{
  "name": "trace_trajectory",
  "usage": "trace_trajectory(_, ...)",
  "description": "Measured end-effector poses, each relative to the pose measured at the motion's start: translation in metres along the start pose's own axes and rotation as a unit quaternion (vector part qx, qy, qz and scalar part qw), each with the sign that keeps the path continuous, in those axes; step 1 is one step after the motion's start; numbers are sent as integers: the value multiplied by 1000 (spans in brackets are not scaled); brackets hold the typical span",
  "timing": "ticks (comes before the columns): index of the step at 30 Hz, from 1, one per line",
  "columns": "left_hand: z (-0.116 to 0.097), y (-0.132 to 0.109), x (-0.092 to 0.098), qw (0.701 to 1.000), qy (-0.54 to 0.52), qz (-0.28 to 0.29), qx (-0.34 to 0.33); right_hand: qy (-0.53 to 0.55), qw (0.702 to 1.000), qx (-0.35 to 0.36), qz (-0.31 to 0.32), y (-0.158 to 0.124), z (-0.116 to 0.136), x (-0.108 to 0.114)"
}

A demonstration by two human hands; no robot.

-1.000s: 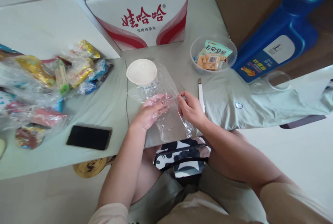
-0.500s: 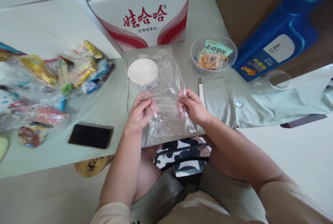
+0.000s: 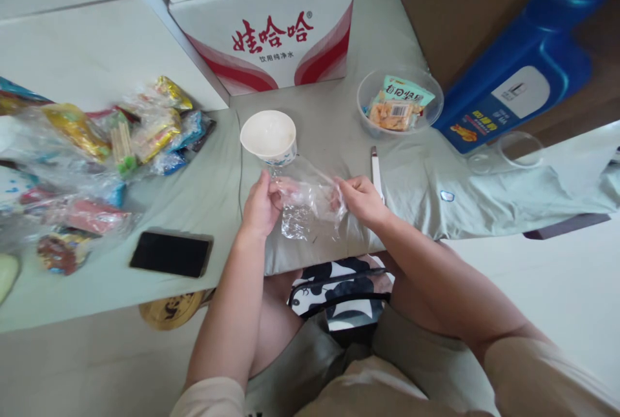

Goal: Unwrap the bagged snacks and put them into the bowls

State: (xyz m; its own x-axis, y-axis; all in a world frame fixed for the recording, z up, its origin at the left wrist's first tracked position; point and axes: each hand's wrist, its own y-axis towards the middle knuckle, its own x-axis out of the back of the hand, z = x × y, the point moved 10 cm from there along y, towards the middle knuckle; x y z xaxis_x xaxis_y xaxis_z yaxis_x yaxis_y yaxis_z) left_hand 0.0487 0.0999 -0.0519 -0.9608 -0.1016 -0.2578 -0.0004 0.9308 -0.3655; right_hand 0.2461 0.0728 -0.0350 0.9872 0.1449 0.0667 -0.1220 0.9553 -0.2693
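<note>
Meanwhile both the left hand (image 3: pixel 260 206) and right hand (image 3: pixel 362 199) grip an empty clear plastic bag (image 3: pixel 310 206).

Your one head-worn camera looked forward and steeply down from close above, taking in your lap (image 3: pixel 334 365), the cloth-covered table (image 3: pixel 203 178) and the white carton (image 3: pixel 271 36) beyond.

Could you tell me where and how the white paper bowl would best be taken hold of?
Probably around its side wall just under the rim, coming from its left: the white paper bowl stands upright and tapers downward, and the clear plastic bag crowds its near side.
</note>
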Motion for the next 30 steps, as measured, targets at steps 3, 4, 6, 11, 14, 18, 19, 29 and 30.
trace_trajectory(3,-3,-3,-2,999,43,10,-22,-50,999,17,2,-1,4,0)
trace_trajectory(4,-5,-4,-4,998,48,16,-28,-47,998,30,1,-1,7,0)
trace_trajectory(6,-7,-5,-7,998,38,26,-34,-28,998,56,-6,-2,12,1)
trace_trajectory(11,-14,-6,-12,999,-32,33,-29,-3,996,89,-12,-3,16,4)
trace_trajectory(14,-11,-7,-20,997,-50,65,6,-11,996,91,10,-4,16,-1)
trace_trajectory(18,7,-15,-26,988,36,117,93,57,996,73,4,-1,15,2)
trace_trajectory(19,10,-17,-25,985,62,125,104,86,994,68,-1,1,14,5)
trace_trajectory(29,4,-16,-27,988,58,129,58,87,995,55,-3,1,13,6)
trace_trajectory(30,6,-17,-29,987,67,135,64,102,993,55,-18,0,13,9)
